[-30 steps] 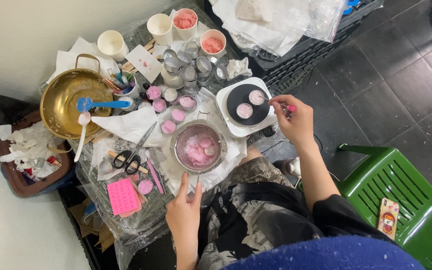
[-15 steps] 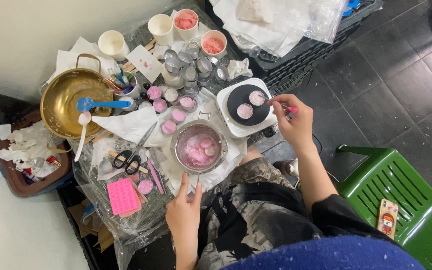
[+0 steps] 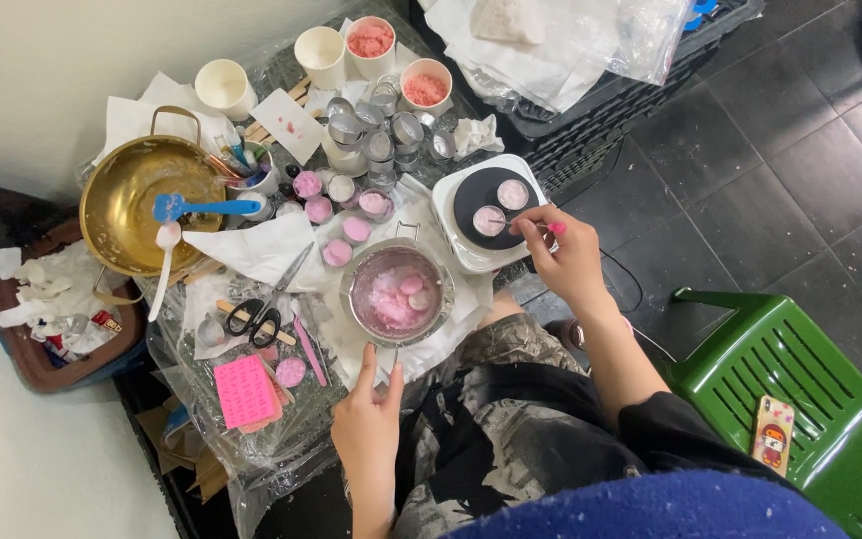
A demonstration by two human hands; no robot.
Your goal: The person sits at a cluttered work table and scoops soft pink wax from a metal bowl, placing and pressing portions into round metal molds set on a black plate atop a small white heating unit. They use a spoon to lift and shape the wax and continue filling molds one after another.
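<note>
My right hand (image 3: 563,255) pinches a thin stick with a pink end, its tip in a small tin of pale pink liquid (image 3: 489,221) on the black top of a white hotplate (image 3: 456,240). A second small tin (image 3: 513,194) sits beside it. My left hand (image 3: 369,419) rests at the near edge of the low table, fingers around the handle of a metal pot (image 3: 396,294) holding pink and white lumps.
A brass bowl (image 3: 132,205) with a blue spatula and white spoon sits far left. Scissors (image 3: 261,314), a pink pad (image 3: 244,391), small pink-filled tins, paper cups and empty tins crowd the table. A green plastic chair (image 3: 810,399) with a phone stands right.
My right hand has shifted left over the hotplate, bringing the stick's tip into the nearer tin. My left hand stays by the pot handle.
</note>
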